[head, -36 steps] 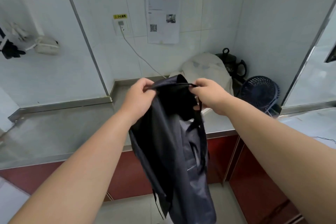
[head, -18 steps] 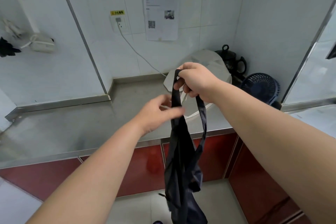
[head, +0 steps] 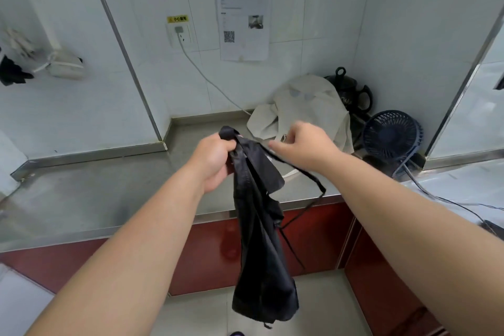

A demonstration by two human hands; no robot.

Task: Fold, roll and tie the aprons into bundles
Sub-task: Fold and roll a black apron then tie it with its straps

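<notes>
Black apron (head: 259,240), steel-grey counter (head: 109,194), red cabinets (head: 218,248), navy fan (head: 391,132).

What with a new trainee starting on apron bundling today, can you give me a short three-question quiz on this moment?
1. True or false: the apron lies spread flat on the counter.
2. Fill in: to the right of the white bag on the counter stands a dark blue ____.
3. What does the left hand grip? A) the apron's bunched top B) the white bag C) the wall plug

Key: 1 false, it hangs in front of the counter. 2 fan. 3 A.
</notes>
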